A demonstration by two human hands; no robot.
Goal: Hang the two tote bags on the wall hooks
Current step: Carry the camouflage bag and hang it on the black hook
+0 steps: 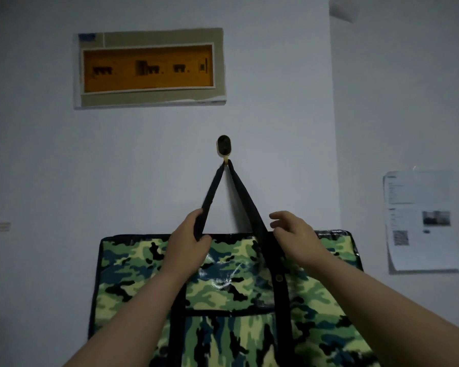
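A green camouflage tote bag (231,295) with black trim hangs flat against the white wall. Its black strap (245,197) runs up in a narrow triangle and loops over a dark oval wall hook (224,147). My left hand (190,242) is closed around the left side of the strap just above the bag's top edge. My right hand (294,234) is beside the right side of the strap with fingers spread, holding nothing. Only one bag and one hook are in view.
An orange-windowed panel in a cardboard frame (149,68) is fixed to the wall above the hook. A printed paper sheet (421,221) is stuck on the adjoining wall to the right. A wall corner (334,128) runs vertically right of the hook.
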